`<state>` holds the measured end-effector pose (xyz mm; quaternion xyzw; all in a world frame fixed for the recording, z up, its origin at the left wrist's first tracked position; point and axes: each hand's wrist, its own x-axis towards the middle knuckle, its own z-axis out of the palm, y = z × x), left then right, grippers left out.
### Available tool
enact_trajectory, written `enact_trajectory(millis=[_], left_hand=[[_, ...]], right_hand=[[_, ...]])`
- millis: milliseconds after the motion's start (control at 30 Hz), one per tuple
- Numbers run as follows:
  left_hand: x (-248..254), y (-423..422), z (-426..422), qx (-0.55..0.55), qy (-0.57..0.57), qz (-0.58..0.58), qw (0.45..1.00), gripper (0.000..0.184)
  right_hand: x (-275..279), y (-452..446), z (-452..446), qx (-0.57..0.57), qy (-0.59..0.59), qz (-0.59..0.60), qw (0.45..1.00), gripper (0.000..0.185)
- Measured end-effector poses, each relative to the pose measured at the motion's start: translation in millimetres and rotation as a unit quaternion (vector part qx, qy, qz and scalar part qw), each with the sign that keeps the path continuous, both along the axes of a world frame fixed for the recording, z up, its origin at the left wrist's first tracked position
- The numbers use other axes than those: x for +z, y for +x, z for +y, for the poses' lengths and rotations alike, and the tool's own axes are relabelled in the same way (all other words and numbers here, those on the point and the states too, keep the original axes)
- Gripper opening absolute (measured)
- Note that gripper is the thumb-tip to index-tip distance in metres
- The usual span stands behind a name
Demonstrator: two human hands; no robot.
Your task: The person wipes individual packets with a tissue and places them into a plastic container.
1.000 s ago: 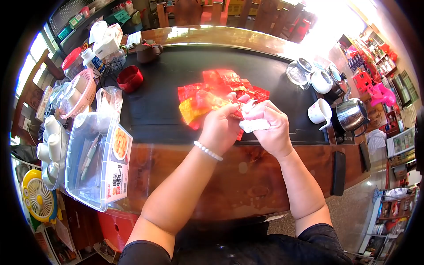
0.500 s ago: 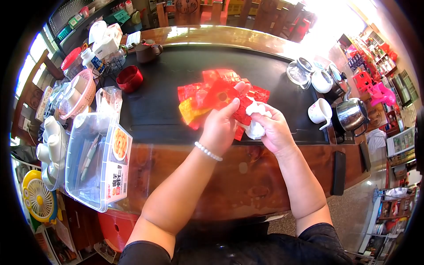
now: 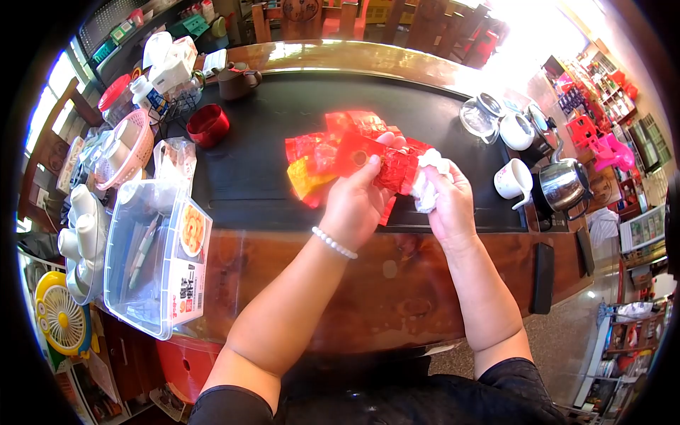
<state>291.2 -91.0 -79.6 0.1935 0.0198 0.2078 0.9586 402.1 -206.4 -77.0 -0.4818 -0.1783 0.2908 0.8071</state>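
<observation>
My left hand, with a white bead bracelet at the wrist, grips a shiny red packet, thumb on top and fingers behind it. At the packet's right end, my right hand pinches a crumpled white tissue against or just beside it; the exact contact is hard to see. Several more red packets lie beneath and behind on the black tray top, along with a yellow packet to the left. The left hand partly covers this pile.
On the left stand a clear plastic box, a pink basket, stacked white cups and a red bowl. To the right are a glass pot, a white pitcher, a metal kettle and a black phone.
My right hand has moved a little to the right with the tissue, uncovering more of the red packet's end. My left hand stays in nearly the same place, still holding the packet.
</observation>
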Motion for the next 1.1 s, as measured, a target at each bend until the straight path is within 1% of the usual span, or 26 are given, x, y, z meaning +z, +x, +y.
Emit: enact_trajectory(millis=[100, 133, 167, 200, 233, 267, 300, 333, 367, 467, 567, 667, 767, 867, 967, 1000, 1033, 1067, 1100], left_hand=[[-3, 1, 1, 0.014, 0.015, -0.007, 1.0, 0.036], [-4, 2, 1, 0.008, 0.004, -0.01, 1.0, 0.036], [-4, 2, -1, 0.002, -0.007, -0.012, 1.0, 0.036], [-5, 2, -2, -0.004, -0.018, -0.014, 1.0, 0.036], [-7, 3, 0, -0.024, -0.057, -0.014, 0.998, 0.036], [-10, 3, 3, -0.045, -0.097, -0.015, 0.994, 0.036], [-8, 2, 4, -0.065, -0.137, -0.015, 0.988, 0.037], [-4, -2, 2, -0.041, -0.101, -0.023, 0.994, 0.044], [-4, -2, 1, -0.03, -0.105, -0.026, 0.994, 0.042], [-3, 0, 1, -0.008, -0.121, -0.04, 0.992, 0.041], [-6, 0, 4, -0.002, -0.143, -0.05, 0.988, 0.042], [-5, 2, 6, 0.015, -0.16, -0.045, 0.986, 0.043], [2, 0, 6, 0.023, -0.162, -0.039, 0.986, 0.043], [2, -1, 7, 0.018, -0.144, -0.022, 0.989, 0.044], [-2, -1, 7, 0.003, -0.12, -0.014, 0.993, 0.044], [1, -1, 7, -0.003, -0.113, -0.019, 0.993, 0.044], [4, -1, 6, -0.008, -0.106, -0.024, 0.994, 0.044], [7, -2, 3, 0.004, -0.103, 0.01, 0.995, 0.046], [6, -1, 3, 0.001, -0.079, 0.006, 0.997, 0.048]], right_hand=[[7, -3, 2, -0.057, 0.027, -0.072, 0.995, 0.024], [6, -5, 1, -0.051, -0.009, -0.15, 0.987, 0.033], [9, -9, -1, -0.041, -0.061, -0.271, 0.96, 0.042], [8, -10, 0, -0.048, -0.082, -0.416, 0.904, 0.044], [9, -12, 3, -0.055, -0.101, -0.55, 0.827, 0.047], [12, -16, 3, -0.042, -0.13, -0.655, 0.743, 0.049], [9, -19, 4, -0.041, -0.141, -0.671, 0.727, 0.046], [5, -17, 5, -0.032, -0.143, -0.652, 0.744, 0.044], [3, -15, 5, -0.024, -0.143, -0.634, 0.76, 0.042], [6, -13, 4, -0.034, -0.124, -0.646, 0.752, 0.034], [11, -20, 6, -0.05, -0.099, -0.639, 0.761, 0.025], [14, -23, 3, -0.054, -0.119, -0.626, 0.769, 0.02], [19, -23, 5, -0.054, -0.096, -0.671, 0.733, 0.016], [20, -23, 6, -0.018, -0.063, -0.698, 0.713, 0.017], [20, -28, -2, 0.019, -0.09, -0.629, 0.772, 0.016], [14, -25, -3, -0.013, -0.092, -0.591, 0.801, 0.015], [7, -23, -3, -0.021, -0.106, -0.495, 0.862, 0.012], [5, -21, -4, -0.048, -0.085, -0.423, 0.901, 0.011], [10, -22, -2, -0.075, -0.063, -0.347, 0.933, 0.01]])
